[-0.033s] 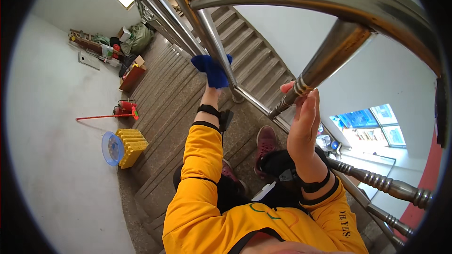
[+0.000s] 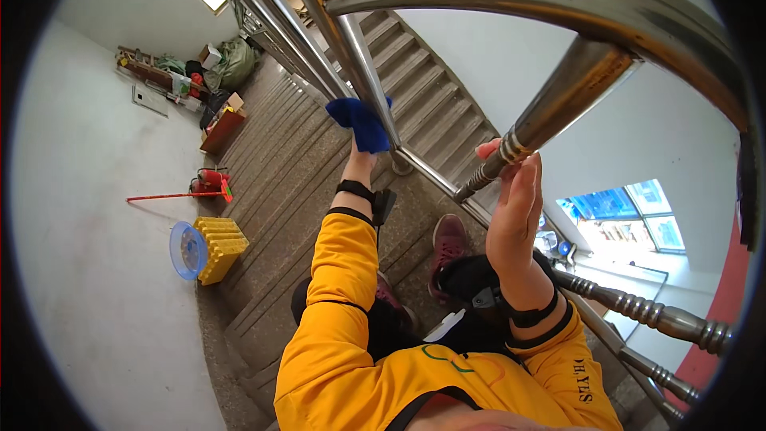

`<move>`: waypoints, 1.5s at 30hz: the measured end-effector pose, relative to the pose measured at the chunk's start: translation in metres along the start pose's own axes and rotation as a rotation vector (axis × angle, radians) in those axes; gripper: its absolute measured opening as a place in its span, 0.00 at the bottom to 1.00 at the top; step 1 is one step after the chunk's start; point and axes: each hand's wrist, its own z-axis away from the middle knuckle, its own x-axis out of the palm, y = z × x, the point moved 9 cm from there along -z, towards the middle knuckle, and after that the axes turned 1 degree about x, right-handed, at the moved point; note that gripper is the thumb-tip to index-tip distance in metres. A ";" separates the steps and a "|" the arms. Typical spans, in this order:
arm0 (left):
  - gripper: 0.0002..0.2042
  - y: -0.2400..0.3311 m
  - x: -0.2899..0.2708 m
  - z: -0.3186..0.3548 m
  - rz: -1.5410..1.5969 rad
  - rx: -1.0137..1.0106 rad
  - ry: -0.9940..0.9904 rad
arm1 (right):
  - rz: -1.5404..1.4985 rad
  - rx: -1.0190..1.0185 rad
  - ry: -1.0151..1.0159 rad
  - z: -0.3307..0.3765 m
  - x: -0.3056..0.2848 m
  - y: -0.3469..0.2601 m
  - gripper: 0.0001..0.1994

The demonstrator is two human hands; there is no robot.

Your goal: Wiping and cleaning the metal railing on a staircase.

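Left hand (image 2: 361, 144) under blue cloth (image 2: 361, 123) pressed on steel rail (image 2: 363, 72); right hand (image 2: 515, 207) wrapped around baluster (image 2: 550, 116).

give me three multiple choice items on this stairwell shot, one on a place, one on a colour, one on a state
1. Where is the yellow crate?
A. on the floor by the left wall
B. hung on the rail
C. in the right hand

2. What colour is the cloth?
A. white
B. blue
C. green

3. What is the right hand doing?
A. hanging free
B. holding a broom
C. gripping a metal baluster

Answers:
1 A, it sits beside a blue basin at the wall's foot.
2 B, the left hand presses a blue cloth on the handrail.
3 C, its fingers wrap the post.
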 end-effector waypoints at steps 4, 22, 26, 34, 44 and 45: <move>0.24 -0.027 -0.039 0.017 0.029 -0.180 0.037 | -0.070 0.078 -0.037 0.004 0.005 0.004 0.23; 0.19 0.078 0.033 0.045 -0.755 0.873 0.416 | -0.116 0.035 -0.027 0.001 0.007 0.004 0.30; 0.26 0.004 -0.024 0.029 -0.974 0.373 0.420 | -0.085 0.021 -0.028 0.004 0.009 0.004 0.30; 0.18 -0.047 -0.050 0.045 -1.328 0.377 0.733 | -0.050 0.020 -0.001 0.000 0.006 0.002 0.29; 0.11 -0.132 -0.044 0.125 -0.268 -0.910 0.082 | 0.000 -0.027 -0.031 0.001 0.006 -0.001 0.22; 0.13 -0.128 -0.034 0.133 -0.265 -0.902 -0.007 | 0.021 -0.007 -0.047 0.001 0.007 -0.002 0.21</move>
